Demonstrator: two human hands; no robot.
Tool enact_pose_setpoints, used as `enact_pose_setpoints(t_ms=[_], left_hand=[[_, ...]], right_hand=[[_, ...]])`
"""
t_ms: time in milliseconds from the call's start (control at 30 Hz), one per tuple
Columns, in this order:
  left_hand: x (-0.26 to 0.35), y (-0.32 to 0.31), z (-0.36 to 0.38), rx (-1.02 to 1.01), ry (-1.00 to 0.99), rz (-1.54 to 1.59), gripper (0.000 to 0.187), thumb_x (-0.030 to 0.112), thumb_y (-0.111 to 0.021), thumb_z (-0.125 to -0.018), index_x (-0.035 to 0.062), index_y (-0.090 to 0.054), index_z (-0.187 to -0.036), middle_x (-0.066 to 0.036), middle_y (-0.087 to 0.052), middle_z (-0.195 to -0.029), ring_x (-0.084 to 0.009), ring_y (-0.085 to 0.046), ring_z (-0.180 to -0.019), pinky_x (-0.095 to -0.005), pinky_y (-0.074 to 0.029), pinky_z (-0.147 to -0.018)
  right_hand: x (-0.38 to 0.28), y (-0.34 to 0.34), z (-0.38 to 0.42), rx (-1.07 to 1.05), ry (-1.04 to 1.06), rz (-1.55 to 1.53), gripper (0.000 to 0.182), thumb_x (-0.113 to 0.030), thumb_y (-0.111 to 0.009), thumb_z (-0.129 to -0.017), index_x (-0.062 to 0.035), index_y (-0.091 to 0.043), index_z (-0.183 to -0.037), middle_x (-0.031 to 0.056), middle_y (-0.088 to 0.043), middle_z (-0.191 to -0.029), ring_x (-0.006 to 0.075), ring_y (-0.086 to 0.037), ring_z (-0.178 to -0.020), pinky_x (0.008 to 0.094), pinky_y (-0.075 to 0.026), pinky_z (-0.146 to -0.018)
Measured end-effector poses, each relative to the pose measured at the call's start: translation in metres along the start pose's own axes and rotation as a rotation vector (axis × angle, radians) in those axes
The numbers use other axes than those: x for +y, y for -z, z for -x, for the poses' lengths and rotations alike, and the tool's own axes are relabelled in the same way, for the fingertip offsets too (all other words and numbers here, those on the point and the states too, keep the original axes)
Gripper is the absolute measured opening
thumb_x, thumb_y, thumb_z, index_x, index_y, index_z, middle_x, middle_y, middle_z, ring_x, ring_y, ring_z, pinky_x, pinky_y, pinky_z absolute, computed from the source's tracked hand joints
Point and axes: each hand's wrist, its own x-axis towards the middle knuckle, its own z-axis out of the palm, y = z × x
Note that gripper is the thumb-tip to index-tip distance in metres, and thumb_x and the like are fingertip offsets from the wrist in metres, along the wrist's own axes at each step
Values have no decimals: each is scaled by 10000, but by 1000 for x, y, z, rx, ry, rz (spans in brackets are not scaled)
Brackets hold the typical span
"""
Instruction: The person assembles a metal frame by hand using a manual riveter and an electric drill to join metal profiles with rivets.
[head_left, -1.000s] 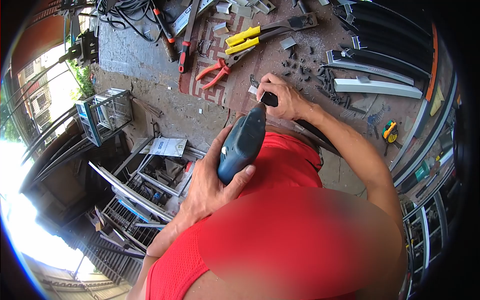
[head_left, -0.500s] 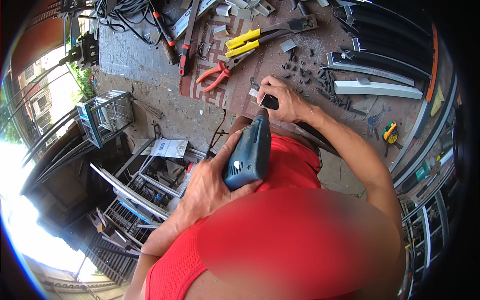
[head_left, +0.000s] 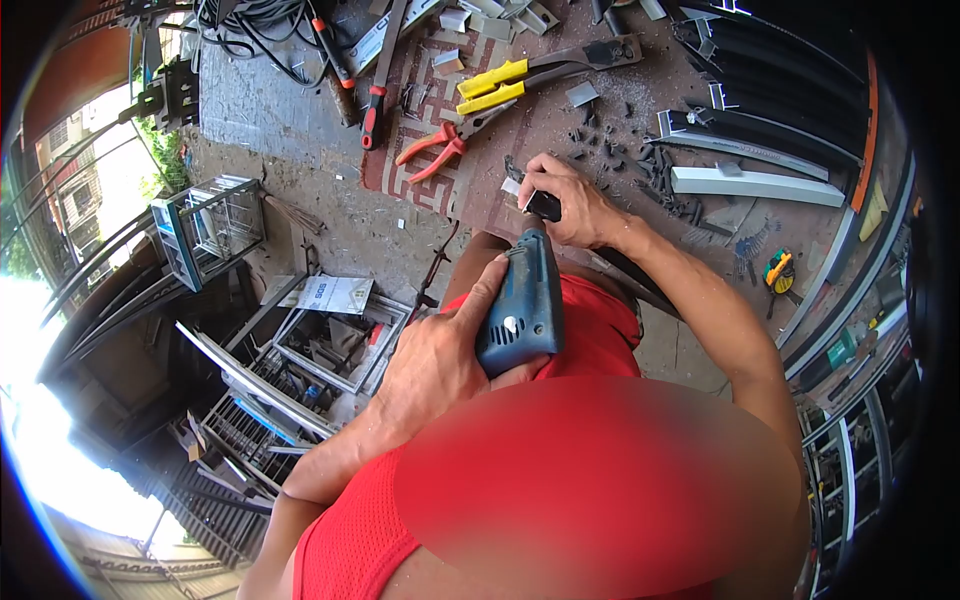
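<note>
My left hand [head_left: 435, 360] is wrapped round the body of a blue power drill [head_left: 520, 305], whose front end points up at my right hand. Between the thumb and fingers of my right hand [head_left: 578, 208] is a small black piece [head_left: 544, 206]. The drill's nose meets or nearly meets this piece; the exact contact is too small to tell. Just beyond the fingertips lie red-handled pliers [head_left: 440, 150] and yellow-handled snips [head_left: 495, 85] on the worktable [head_left: 480, 190].
A red-and-black handled tool [head_left: 372, 118] and black cables [head_left: 260, 45] lie at the upper left. Small black offcuts [head_left: 655, 170], a white profile [head_left: 755, 185] and a yellow tape measure [head_left: 779, 271] are on the right. Metal frames [head_left: 210, 232] stand at the left.
My left hand and the drill have shifted right, and the drill is tilted differently. My right hand still grips the black piece at nearly the same spot. The view has shifted slightly.
</note>
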Motion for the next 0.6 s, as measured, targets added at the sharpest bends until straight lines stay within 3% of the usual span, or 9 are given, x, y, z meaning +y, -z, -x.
enact_pose_setpoints(t_ms=[133, 267, 433, 600], left_hand=[[-7, 2, 8, 47, -74, 97, 972, 431, -804, -820, -30, -363, -1553, -308, -719, -1018, -452, -737, -911, -458, -588, -839], [-11, 6, 12, 99, -94, 214, 949, 424, -809, -824, -78, -403, -1518, -312, -693, -1198, -387, -713, -1127, -410, -535, -995], [-11, 6, 2, 121, -78, 259, 933, 418, -788, -846, -76, -382, -1526, -310, -697, -1191, -397, -712, -1122, -424, -531, -999], [-10, 8, -2, 107, -22, 291, 918, 429, -765, -870, -73, -369, -1529, -311, -700, -1175, -398, -711, -1120, -433, -528, -1005]], right_hand=[[3, 0, 1, 55, 22, -14, 387, -234, -734, -711, -73, -596, -1034, 140, -534, -1087, 347, -583, -1034, 413, -484, -931], [3, -2, 1, 77, -4, -37, 380, -213, -705, -700, -53, -557, -1012, 145, -540, -1041, 344, -574, -1008, 415, -482, -911], [-3, 0, 0, 96, -49, -93, 337, -112, -677, -688, -64, -548, -996, 158, -558, -982, 371, -584, -989, 426, -484, -874], [5, -5, 0, 121, -22, -82, 355, -155, -721, -689, -43, -541, -974, 146, -517, -964, 334, -560, -954, 416, -473, -874]])
